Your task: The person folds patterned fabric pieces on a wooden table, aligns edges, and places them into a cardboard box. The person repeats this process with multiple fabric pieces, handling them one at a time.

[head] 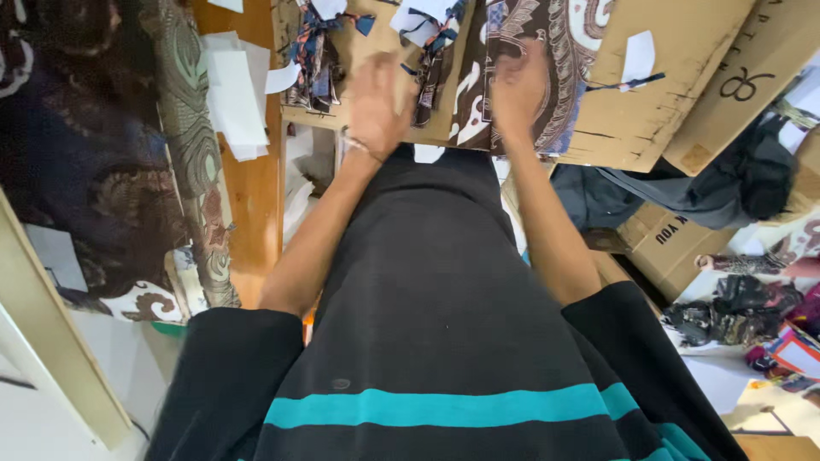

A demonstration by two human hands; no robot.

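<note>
My left hand (373,101) lies flat and blurred on a sheet of brown cardboard (636,119), fingers apart and holding nothing. It sits between two tied bundles of dark patterned fabric strips (313,53), (431,60). My right hand (518,90) is on a brown cloth with white swirling patterns (568,51) that lies over the cardboard. Its fingers curl onto the cloth's left part. Both forearms reach out over my black shirt with a teal stripe (427,341).
White paper slips (235,94) lie on a wooden surface (252,213) at the left, beside draped dark and green patterned fabrics (184,128). More cardboard boxes (670,243), dark clothing (752,183) and piled goods fill the right side.
</note>
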